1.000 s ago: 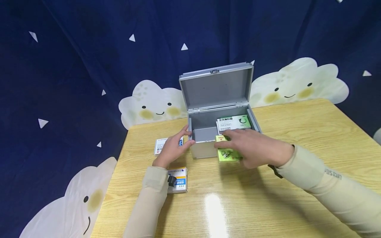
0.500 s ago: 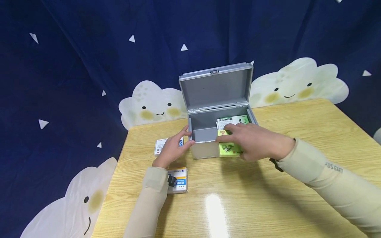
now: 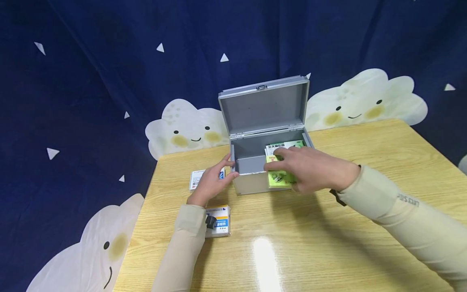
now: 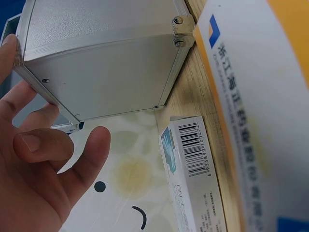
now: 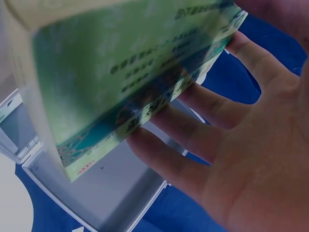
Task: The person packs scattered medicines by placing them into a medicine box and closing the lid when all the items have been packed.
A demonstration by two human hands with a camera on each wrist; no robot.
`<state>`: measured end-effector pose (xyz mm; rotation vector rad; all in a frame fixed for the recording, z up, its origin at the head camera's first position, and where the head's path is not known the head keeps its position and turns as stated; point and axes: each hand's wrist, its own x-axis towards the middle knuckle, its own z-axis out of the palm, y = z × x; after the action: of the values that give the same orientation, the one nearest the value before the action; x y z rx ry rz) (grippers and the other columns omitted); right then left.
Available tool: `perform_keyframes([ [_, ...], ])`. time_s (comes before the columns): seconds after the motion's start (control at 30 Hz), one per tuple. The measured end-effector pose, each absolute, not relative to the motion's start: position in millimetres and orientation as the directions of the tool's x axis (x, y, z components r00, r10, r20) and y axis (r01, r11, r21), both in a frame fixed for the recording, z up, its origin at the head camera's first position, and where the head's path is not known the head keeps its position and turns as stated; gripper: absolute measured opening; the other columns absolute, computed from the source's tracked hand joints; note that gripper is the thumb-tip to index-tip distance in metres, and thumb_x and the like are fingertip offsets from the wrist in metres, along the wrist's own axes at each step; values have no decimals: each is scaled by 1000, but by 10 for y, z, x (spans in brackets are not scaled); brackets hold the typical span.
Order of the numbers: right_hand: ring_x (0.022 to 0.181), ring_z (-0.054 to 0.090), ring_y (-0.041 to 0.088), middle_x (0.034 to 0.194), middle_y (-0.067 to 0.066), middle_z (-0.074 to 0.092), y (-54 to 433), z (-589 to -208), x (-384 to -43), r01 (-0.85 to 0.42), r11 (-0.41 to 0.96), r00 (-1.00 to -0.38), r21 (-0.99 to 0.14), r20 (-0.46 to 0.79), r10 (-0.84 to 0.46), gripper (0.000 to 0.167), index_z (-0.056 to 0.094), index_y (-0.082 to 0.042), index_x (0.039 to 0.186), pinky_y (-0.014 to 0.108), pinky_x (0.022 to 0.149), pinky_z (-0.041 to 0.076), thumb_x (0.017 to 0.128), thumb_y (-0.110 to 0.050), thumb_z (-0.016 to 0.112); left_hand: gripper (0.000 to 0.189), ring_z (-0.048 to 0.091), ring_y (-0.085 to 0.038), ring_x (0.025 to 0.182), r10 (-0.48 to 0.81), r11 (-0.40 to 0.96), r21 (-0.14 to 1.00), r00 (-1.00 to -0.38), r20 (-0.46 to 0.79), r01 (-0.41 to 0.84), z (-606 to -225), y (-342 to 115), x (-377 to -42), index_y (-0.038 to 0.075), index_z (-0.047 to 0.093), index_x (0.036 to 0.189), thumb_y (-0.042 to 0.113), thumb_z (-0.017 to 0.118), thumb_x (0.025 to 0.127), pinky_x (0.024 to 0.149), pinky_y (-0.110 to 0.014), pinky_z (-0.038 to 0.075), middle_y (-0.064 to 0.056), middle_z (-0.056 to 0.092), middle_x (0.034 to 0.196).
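Observation:
A silver metal case [image 3: 249, 185] stands on the table with its lid [image 3: 264, 109] raised. My left hand [image 3: 211, 182] rests its fingertips on the rim at the case's left front corner; its other fingers are loosely bent in the left wrist view. With thumb on one side and fingers on the other, my right hand [image 3: 313, 168] grips a green medicine box [image 3: 277, 180] at the case's front right edge. Behind it, inside the case on the right, lies a white and green medicine box [image 3: 281, 145], partly covered by the right hand.
A white and blue medicine box [image 3: 196, 178] lies left of the case, partly behind the left hand. Closer in, beside the left wrist, is a medicine box with an orange stripe [image 3: 223, 223]. A dark blue curtain [image 3: 109, 61] with clouds hangs behind the wooden table [image 3: 310, 251].
My right hand has moved slightly away from me with the green medicine box, which now overlaps the front rim of the case more. The left hand has stayed in place.

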<state>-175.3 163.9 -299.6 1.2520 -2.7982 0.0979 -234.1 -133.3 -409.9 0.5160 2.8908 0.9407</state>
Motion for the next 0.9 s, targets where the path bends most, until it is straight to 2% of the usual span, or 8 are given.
perform_keyframes([
  [0.2, 98, 65, 30, 122, 13, 62, 1594, -2984, -1813, -752, 659, -658, -15, 86, -748, 70, 62, -30, 129, 51, 80, 56, 67, -1, 74, 53, 40, -27, 146, 327, 752, 592, -944, 45, 289, -4099, -1332, -2347, 28, 56, 138, 58, 57, 94, 118, -50, 36, 22, 25, 162],
  [0.33, 100, 64, 32, 124, 14, 61, 1574, -2976, -1859, -745, 667, -667, -8, 59, -743, 69, 61, -30, 131, 53, 83, 56, 69, -4, 77, 55, 40, -28, 146, 334, 747, 596, -941, 49, 296, -4113, -1333, -2352, 28, 55, 139, 59, 57, 94, 117, -51, 36, 17, 28, 163],
  [0.57, 112, 62, 33, 132, 15, 58, 1583, -2932, -1954, -703, 710, -710, -42, 3, -704, 72, 58, -31, 137, 56, 91, 53, 71, -8, 77, 54, 40, -27, 146, 331, 745, 600, -942, 48, 292, -4132, -1342, -2355, 26, 56, 138, 58, 57, 94, 117, -51, 36, 17, 28, 163],
  [0.77, 109, 62, 31, 128, 14, 58, 1611, -2940, -2037, -700, 713, -713, -47, -1, -701, 72, 59, -31, 136, 56, 89, 53, 71, -4, 73, 49, 39, -28, 147, 336, 728, 616, -940, 61, 301, -4138, -1341, -2355, 22, 59, 135, 50, 60, 95, 118, -52, 35, 13, 30, 163],
  [0.9, 110, 62, 33, 127, 15, 59, 1621, -2942, -2078, -714, 699, -700, -39, 16, -714, 72, 60, -29, 135, 56, 87, 54, 70, -2, 73, 51, 38, -27, 147, 334, 734, 611, -941, 55, 297, -4137, -1338, -2362, 23, 58, 136, 54, 58, 95, 118, -51, 35, 18, 27, 163],
])
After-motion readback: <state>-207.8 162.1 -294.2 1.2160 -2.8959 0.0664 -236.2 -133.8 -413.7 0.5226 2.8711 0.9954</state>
